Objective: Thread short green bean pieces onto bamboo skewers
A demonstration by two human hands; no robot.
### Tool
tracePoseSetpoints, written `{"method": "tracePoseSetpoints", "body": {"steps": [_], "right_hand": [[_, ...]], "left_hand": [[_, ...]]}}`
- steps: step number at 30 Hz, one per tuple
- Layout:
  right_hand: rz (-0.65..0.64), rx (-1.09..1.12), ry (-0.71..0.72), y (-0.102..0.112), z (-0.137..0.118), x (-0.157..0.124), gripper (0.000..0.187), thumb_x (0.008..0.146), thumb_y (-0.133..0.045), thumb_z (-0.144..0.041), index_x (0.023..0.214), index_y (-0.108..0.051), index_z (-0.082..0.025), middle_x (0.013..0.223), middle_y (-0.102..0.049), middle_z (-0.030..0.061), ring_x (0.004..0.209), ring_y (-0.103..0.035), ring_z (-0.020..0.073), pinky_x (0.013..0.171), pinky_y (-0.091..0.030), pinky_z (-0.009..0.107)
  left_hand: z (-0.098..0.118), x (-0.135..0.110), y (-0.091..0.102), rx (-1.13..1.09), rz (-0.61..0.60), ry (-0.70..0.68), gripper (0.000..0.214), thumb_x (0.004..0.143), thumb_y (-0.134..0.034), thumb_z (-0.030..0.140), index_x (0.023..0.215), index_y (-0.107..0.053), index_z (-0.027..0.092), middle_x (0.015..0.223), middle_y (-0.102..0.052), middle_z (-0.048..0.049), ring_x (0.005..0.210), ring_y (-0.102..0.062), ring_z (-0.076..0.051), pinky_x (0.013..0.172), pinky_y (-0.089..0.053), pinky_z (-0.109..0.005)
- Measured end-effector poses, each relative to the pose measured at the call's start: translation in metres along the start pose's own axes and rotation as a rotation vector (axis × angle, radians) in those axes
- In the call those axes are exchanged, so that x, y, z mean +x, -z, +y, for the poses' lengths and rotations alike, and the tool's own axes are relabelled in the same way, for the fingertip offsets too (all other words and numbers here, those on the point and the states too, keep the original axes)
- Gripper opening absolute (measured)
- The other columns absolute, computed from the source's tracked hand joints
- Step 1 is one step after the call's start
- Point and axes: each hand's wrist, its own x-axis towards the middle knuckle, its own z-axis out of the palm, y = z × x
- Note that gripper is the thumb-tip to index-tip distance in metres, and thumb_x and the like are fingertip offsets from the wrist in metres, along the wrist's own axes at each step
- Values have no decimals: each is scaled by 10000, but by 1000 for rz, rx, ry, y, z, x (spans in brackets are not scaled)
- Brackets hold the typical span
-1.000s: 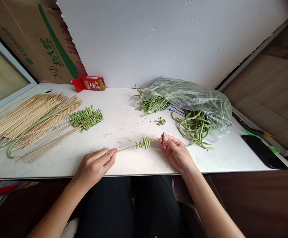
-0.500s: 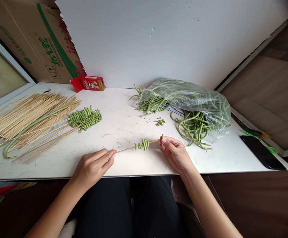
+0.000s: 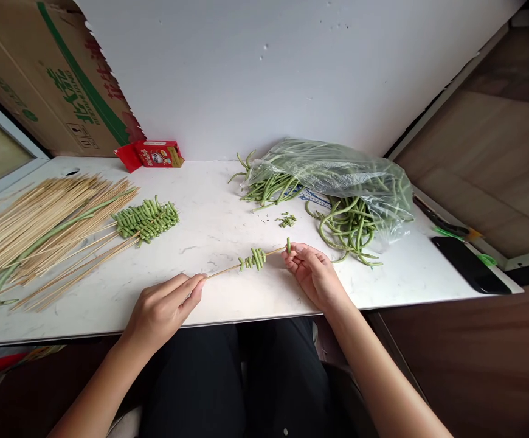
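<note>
My left hand (image 3: pixel 164 307) pinches the near end of a thin bamboo skewer (image 3: pixel 225 269) that slants up to the right over the white table (image 3: pixel 219 225). Several short green bean pieces (image 3: pixel 252 260) are threaded on its middle. My right hand (image 3: pixel 314 274) is closed on a small green bean piece (image 3: pixel 288 244) at the skewer's tip. Behind it, long green beans (image 3: pixel 349 226) spill out of a clear plastic bag (image 3: pixel 337 176).
A heap of bare bamboo skewers (image 3: pixel 31 222) lies at the left, with finished bean skewers (image 3: pixel 146 218) beside it. A few cut bean bits (image 3: pixel 286 219) lie mid-table. A red carton (image 3: pixel 155 153) and a cardboard box (image 3: pixel 50 79) stand at the back left. A black phone (image 3: pixel 469 272) lies at the right.
The view has shifted a little, so everything sits slightly left and higher. Both hands keep their hold on the skewer and the bean piece at its tip.
</note>
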Motion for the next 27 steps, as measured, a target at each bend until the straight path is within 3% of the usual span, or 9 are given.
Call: {"method": "tracePoseSetpoints", "body": {"steps": [5, 13, 27], "right_hand": [[-37, -29, 20, 1, 0, 0, 225, 833, -913, -450, 857, -832, -242, 835, -696, 37, 825, -623, 178, 820, -551, 323], [21, -91, 23, -5, -2, -1, 272, 761, -951, -472, 829, -818, -244, 803, -694, 32, 750, -587, 176, 721, -532, 330], [25, -189, 100, -4, 7, -3, 247, 832, -911, -483, 857, -841, -247, 864, -738, 51, 780, -596, 195, 752, -506, 364]], "left_hand": [[0, -1, -1, -5, 7, -1, 258, 997, -679, 77, 1230, -684, 187, 871, -746, -3, 688, -689, -119, 727, -541, -265], [1, 0, -1, -1, -5, -9, 232, 1012, -654, 85, 1220, -679, 185, 834, -731, -2, 658, -658, -119, 696, -524, -273], [0, -3, -3, -17, -35, 19, 201, 1041, -576, 128, 1192, -693, 189, 768, -668, 8, 620, -609, -116, 622, -493, -270]]}}
